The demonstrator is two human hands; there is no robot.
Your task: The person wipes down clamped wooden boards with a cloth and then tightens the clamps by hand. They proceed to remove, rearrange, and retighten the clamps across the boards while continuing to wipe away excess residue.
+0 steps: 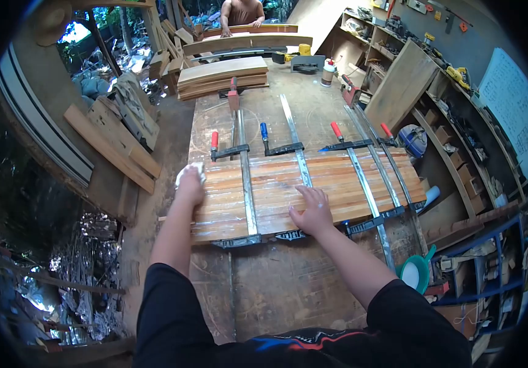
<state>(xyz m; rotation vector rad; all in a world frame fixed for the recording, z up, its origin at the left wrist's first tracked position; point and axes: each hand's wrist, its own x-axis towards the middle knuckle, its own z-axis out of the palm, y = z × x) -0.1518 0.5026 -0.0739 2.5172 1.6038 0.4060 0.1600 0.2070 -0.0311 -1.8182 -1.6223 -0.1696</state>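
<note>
A panel of wooden strips (276, 190) lies across the workbench, with whitish smears on its surface. Several metal bar clamps cross it; one with a red handle (215, 140) and one with a blue handle (264, 131) stand at its far edge. At the panel's left end, my left hand (193, 186) is closed on a white cloth (189, 172). My right hand (314, 208) rests on the panel near its front edge, fingers spread, between two clamp bars, and holds nothing.
Stacked boards (222, 76) and a glue bottle (328, 72) stand on the bench (276, 288) behind the panel. A person (242, 13) is at the far end. A green strainer (414, 273) hangs at the right front, beside shelves. Planks (107, 150) lean at left.
</note>
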